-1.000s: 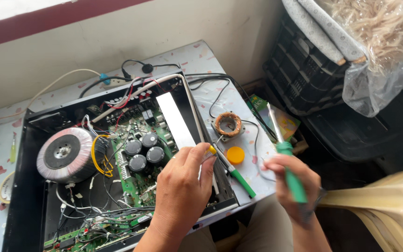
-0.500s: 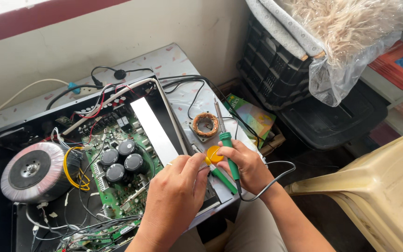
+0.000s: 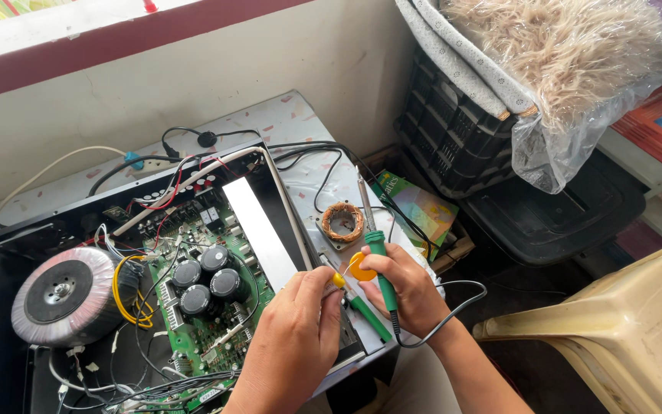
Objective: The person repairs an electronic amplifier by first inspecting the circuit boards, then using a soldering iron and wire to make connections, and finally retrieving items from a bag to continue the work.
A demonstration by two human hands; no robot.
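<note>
head view, only one we have: we see our right hand (image 3: 408, 295) wrapped shut around the green handle of a soldering iron (image 3: 375, 244), grip low on the handle, near where the black cord (image 3: 453, 307) leaves it and loops off to the right. the iron sticks up out of the top of the fist, long axis nearly upright in frame with a slight lean left, metal tip pointing away from us toward the wall, ending just right of a copper wire coil (image 3: 342, 222). a small round yellow disc (image 3: 361, 267) sits touching the right thumb, just left of the handle. our left hand (image 3: 296, 337) is just beside the right one, fingers curled together, pinching something small with a yellow end (image 3: 339, 280) at the fingertips; we cannot tell what it is. a green-handled screwdriver (image 3: 369, 317) lies on the table (image 3: 285, 123) between and under the two hands, running diagonally. to the left, open amplifier chassis (image 3: 9, 238) with a green circuit board (image 3: 201, 322), four black capacitors (image 3: 207, 278), a big toroidal transformer (image 3: 63, 295). far right, a black crate (image 3: 453, 138) and a beige plastic chair (image 3: 622, 337).
</note>
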